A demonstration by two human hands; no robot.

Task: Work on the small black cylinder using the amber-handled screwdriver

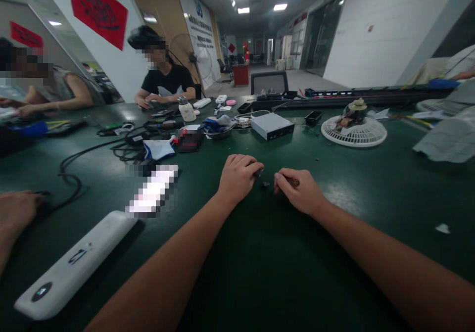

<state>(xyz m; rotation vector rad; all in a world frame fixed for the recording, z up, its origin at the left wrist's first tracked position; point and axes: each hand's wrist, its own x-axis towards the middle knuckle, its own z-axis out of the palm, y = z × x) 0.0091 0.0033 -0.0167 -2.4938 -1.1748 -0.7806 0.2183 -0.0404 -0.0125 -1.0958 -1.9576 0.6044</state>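
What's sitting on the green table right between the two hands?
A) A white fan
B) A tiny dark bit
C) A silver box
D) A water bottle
B: a tiny dark bit lies on the green table, between the left hand and the right hand.

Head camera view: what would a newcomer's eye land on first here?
The left hand and right hand stand out at centre, on the dark green table, holding a small dark object and a small brown object. At lower left lies a long white device. Further up on the right sits a round white fan guard, beside a silver box.
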